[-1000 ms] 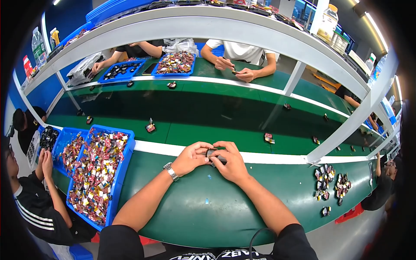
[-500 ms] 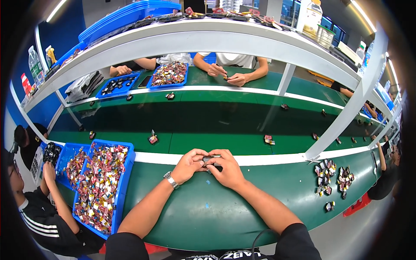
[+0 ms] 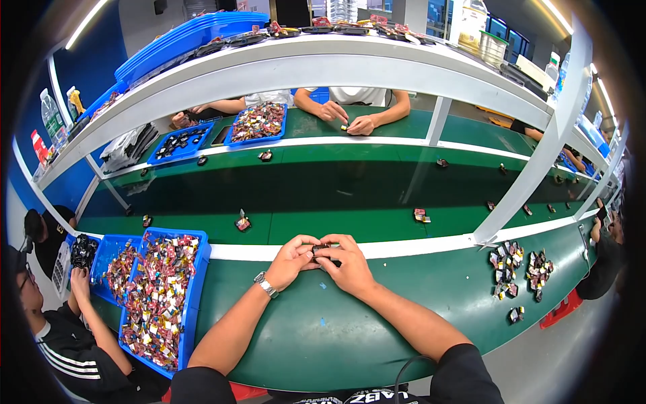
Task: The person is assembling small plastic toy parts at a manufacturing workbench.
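Hands barely shifted since earlier: left hand point(image 3: 294, 258) and right hand point(image 3: 348, 266) still pinched together on a small dark part point(image 3: 321, 250), braced on the green table point(image 3: 323, 337) for steadiness.

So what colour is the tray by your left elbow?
Blue tray, seen best in the head view.

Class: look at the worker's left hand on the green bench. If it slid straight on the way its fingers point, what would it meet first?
The left hand points right, toward the small dark part pinched between both hands; just behind that is the right hand. So it would meet the part almost at once.
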The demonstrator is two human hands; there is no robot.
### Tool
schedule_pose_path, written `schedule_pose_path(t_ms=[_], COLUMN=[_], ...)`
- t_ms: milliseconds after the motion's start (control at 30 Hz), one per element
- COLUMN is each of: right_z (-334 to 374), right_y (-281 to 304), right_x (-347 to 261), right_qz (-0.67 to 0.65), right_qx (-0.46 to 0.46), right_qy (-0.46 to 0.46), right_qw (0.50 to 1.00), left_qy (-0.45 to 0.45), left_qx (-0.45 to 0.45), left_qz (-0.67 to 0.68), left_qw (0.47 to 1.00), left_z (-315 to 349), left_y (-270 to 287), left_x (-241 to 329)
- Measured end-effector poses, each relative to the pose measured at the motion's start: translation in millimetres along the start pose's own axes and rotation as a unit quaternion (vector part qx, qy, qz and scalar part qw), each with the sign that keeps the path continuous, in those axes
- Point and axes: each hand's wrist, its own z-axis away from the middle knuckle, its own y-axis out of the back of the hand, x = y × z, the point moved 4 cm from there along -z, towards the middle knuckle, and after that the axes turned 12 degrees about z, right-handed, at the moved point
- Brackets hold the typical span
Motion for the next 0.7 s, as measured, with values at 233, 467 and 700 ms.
schedule_pose_path(t_ms=[233, 467, 700], right_z=[-1.7, 1.6, 4.0], right_y=[4.1, 0.1, -3.9], right_x=[-1.5, -2.2, 1.2], right_qz=[0.016, -0.019, -0.025], right_qx=[-0.001, 0.011, 0.011], right_qy=[-0.001, -0.029, -0.047], right_qw=[1.000, 0.999, 0.999], left_qy=[0.001, -0.005, -0.017], left_qx=[0.010, 0.011, 0.017], left_qz=[-0.007, -0.010, -0.004], left_qw=[1.000, 1.000, 1.000], left_z=[0.1, 0.5, -0.3], left_y=[-3.4, -3.4, -3.1], left_x=[2.4, 1.3, -0.3])
